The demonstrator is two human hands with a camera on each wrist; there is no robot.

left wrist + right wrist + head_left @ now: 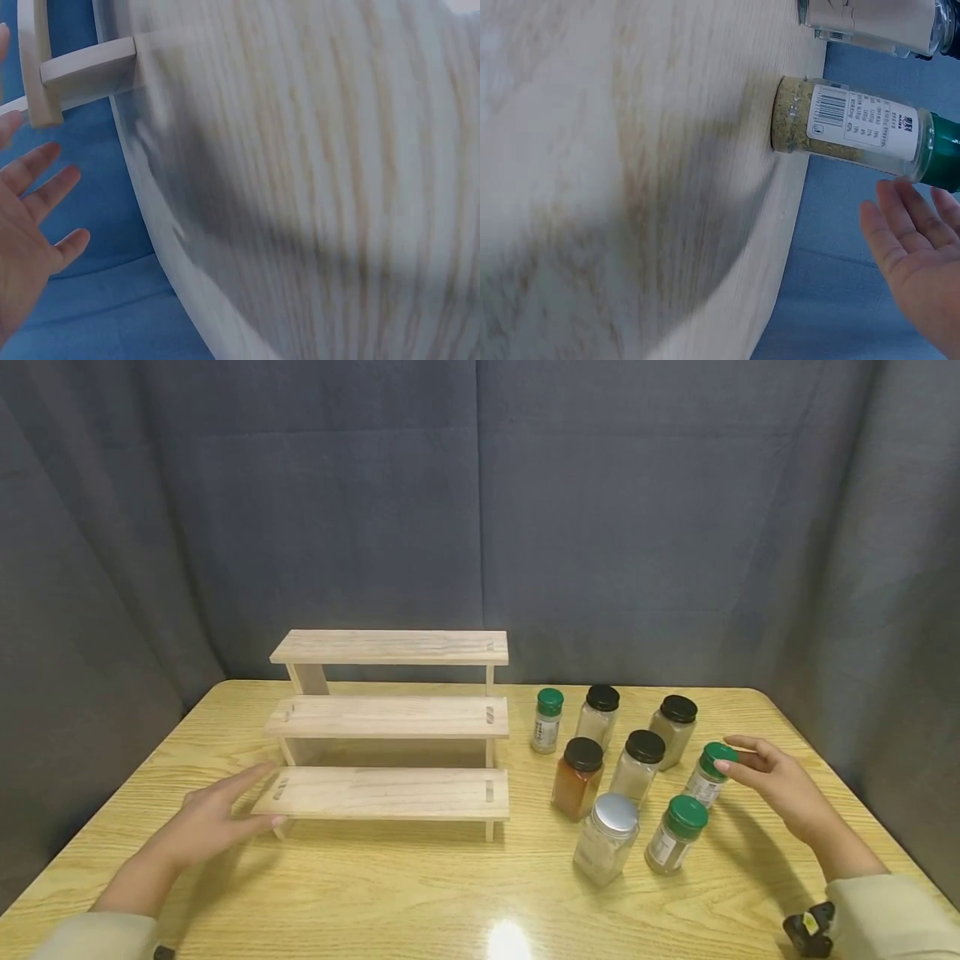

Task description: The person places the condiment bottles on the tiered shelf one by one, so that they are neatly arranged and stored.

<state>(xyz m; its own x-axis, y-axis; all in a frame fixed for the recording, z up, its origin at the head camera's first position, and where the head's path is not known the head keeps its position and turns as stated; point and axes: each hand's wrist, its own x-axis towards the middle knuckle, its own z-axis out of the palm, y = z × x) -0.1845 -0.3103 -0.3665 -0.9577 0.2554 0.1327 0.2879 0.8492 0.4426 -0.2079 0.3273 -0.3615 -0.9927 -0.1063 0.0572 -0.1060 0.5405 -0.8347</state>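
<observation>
My left hand point(206, 827) is at the left end of the lowest tier of a three-tier wooden shelf point(390, 792), fingers spread, thumb near the front corner. In the left wrist view, its fingers are extended near the shelf's end point(88, 67). My right hand point(783, 785) is at the rightmost green-capped spice jar point(705, 787), thumb on the near side of the cap and fingers on the far side. That jar point(840, 120) stands upright on the table in the right wrist view, holding a yellowish-brown spice behind a white printed label. Extended fingers lie close beside its cap.
Left of that jar stand a green-capped jar point(675, 835), a silver-lidded jar point(606, 842) and a black-lidded jar of reddish spice point(577, 781). Several more jars stand behind, including a green-capped one point(547, 722). Grey curtain point(480, 527) hangs behind the wooden table point(390, 902).
</observation>
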